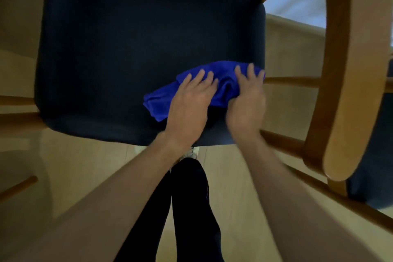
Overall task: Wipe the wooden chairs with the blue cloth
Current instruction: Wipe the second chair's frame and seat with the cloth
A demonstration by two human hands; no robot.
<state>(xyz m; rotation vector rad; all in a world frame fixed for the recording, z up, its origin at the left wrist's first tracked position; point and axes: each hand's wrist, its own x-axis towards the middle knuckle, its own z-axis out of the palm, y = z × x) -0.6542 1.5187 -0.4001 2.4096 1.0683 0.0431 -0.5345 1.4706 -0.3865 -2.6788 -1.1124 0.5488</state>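
So the blue cloth sits bunched on the dark seat of the wooden chair, toward its right front corner, with one end right at the seat's right edge. Most of the seat stretches bare to the left and away from the person. Left hand lies flat on the cloth, fingers straight and spread, pressing it down. Right hand is just beside it, fingers laid over the cloth's bunched right end; can't tell if it's actually pinching. Curved wooden backrest runs close by on the right.
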